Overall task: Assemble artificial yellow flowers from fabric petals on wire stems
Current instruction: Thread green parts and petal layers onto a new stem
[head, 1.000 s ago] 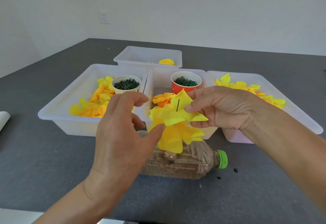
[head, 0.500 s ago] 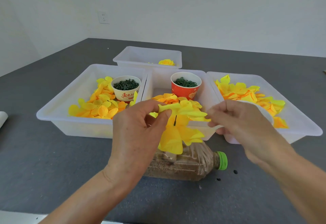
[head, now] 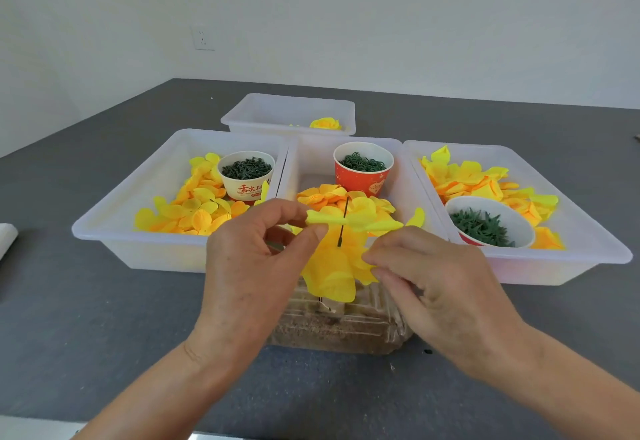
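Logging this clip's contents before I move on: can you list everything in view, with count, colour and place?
Trays: four, white, on the table.
Loose petals: many, yellow-orange, in the trays.
Cups: three, cream, red and white, holding green parts.
Flower: one, yellow, on a black wire.
Bottle: one, clear, lying under the flower.
Table: dark grey.
Left hand: pinches the upper petal.
Right hand: pinches a lower petal.

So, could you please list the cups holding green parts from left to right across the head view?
White printed cup in the left tray → red cup in the middle tray → tilted white-lined cup in the right tray.
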